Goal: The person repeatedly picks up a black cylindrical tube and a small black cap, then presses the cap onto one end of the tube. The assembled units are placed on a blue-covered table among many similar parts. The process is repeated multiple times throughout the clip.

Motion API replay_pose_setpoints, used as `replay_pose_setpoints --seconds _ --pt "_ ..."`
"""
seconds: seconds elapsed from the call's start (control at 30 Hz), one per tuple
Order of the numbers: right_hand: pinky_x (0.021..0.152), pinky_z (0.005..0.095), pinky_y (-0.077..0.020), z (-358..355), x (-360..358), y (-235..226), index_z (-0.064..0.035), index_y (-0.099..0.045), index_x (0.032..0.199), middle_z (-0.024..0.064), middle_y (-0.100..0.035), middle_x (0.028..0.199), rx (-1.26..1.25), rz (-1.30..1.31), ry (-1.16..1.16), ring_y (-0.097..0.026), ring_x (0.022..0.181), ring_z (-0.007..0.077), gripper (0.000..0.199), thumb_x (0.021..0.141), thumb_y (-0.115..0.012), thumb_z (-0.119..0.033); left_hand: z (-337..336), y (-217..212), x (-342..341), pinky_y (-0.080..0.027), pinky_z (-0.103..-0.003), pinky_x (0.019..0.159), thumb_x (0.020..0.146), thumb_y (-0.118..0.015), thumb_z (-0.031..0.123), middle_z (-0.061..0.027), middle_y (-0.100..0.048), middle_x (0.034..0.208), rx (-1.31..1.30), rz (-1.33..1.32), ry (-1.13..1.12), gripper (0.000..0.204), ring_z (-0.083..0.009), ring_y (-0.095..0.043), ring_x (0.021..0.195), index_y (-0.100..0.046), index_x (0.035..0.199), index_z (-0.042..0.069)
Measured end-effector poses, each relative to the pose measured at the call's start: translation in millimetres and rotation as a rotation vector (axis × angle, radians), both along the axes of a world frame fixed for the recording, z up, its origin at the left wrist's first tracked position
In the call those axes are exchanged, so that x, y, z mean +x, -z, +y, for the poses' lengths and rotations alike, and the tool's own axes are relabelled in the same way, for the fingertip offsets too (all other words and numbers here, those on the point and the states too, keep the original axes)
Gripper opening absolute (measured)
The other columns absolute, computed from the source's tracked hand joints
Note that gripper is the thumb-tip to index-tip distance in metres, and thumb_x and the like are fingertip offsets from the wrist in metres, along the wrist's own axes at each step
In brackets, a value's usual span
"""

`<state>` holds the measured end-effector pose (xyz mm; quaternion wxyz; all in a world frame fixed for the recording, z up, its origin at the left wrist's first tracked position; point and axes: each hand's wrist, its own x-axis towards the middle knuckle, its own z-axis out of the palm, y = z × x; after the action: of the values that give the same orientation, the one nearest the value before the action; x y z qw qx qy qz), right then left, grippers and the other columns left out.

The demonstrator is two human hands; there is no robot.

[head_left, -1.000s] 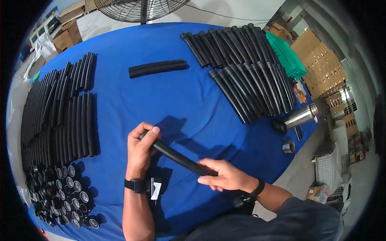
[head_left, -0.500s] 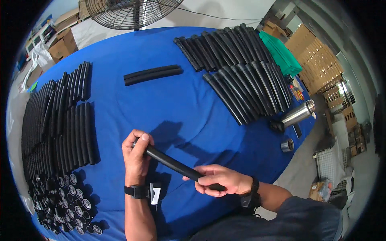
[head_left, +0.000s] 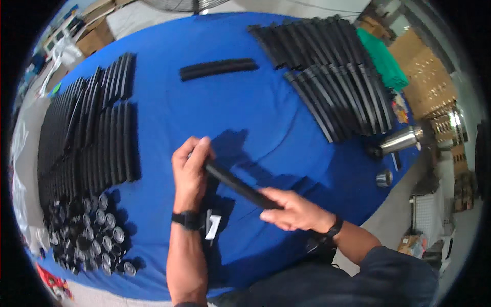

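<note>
A black tube [head_left: 238, 185] slants above the blue cloth between my hands. My left hand [head_left: 190, 166] is closed around its upper-left end, which the fingers hide. At the lower-right end, my right hand [head_left: 295, 211] grips the tube with the thumb along the top and fingers beneath. A small white piece [head_left: 213, 225] shows beside my left wrist. Two black tubes [head_left: 219, 68] lie side by side farther off on the cloth. To the left sit rows of black tubes [head_left: 99, 143], with a heap of round black caps [head_left: 94, 235] below them.
At the far right of the blue cloth [head_left: 169, 112] lie two rows of capped-looking black tubes [head_left: 332, 97], beside a green bin [head_left: 383, 59]. A steel flask [head_left: 399, 141] and a metal cup [head_left: 383, 178] stand near the right edge. A fan [head_left: 184, 4] is beyond the table.
The whole view has shifted, so the table's things sit higher and farther right. My right hand now covers the tube's lower end, which stuck out past the fingers before.
</note>
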<state>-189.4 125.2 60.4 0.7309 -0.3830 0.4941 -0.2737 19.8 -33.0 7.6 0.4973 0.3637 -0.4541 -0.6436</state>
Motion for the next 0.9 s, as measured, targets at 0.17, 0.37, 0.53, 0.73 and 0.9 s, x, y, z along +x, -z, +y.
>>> replay_pose_setpoints --seconds 0.17,0.37,0.53,0.73,0.9 --pt "0.045 0.0203 -0.0367 -4.5 6.9 7.2 -0.0062 -0.041 0.154 -0.0063 -0.049 0.072 -0.019 0.043 0.0 -0.043 0.051 0.0014 0.059 0.101 -0.065 -0.013 -1.2 7.8 9.0 -0.033 -0.025 0.06 0.101 -0.066 0.024 0.0013 -0.057 0.072 0.026 0.006 0.0 0.029 -0.0067 -0.046 0.066 -0.064 0.078 0.006" --pt "0.068 0.0287 -0.0528 -1.7 6.8 7.6 -0.0005 -0.047 0.149 0.0095 -0.068 0.097 -0.286 0.442 -0.018 -0.067 0.079 0.0148 0.057 0.097 -0.068 -0.008 -3.5 7.4 4.6 -0.032 -0.023 0.05 0.097 -0.071 0.028 0.0026 -0.058 0.071 0.044 0.019 0.036 0.026 -0.0054 -0.047 0.057 -0.068 0.082 0.007" --pt "0.064 0.0275 -0.0543 3.9 8.5 2.1 0.0007 -0.05 0.147 0.0137 -0.071 0.095 -0.246 0.523 0.077 -0.068 0.071 0.0155 0.062 0.09 -0.075 -0.008 -2.3 5.4 6.3 -0.031 -0.021 0.045 0.094 -0.075 0.026 0.0017 -0.06 0.069 0.053 -0.023 0.087 0.022 -0.0041 -0.047 0.052 -0.068 0.086 0.007" --pt "0.034 0.0205 -0.0336 7.3 -1.2 10.8 0.0079 -0.047 0.144 0.0045 -0.056 0.072 0.133 -0.313 0.166 -0.044 0.042 0.0047 0.05 0.1 -0.056 -0.015 -2.7 8.4 4.5 -0.032 -0.022 0.045 0.097 -0.071 0.021 0.0014 -0.061 0.07 -0.017 0.129 0.109 0.017 -0.0042 -0.046 0.053 -0.067 0.088 0.007" --pt "0.035 0.0193 -0.0326 5.7 0.4 11.1 0.0067 -0.05 0.141 0.0006 -0.051 0.067 0.091 -0.242 0.158 -0.04 0.041 0.0026 0.047 0.099 -0.056 -0.013 -2.9 9.6 2.3 -0.033 -0.022 0.047 0.097 -0.071 0.021 0.0018 -0.06 0.069 -0.04 0.147 0.076 0.017 -0.0043 -0.047 0.054 -0.067 0.088 0.007"
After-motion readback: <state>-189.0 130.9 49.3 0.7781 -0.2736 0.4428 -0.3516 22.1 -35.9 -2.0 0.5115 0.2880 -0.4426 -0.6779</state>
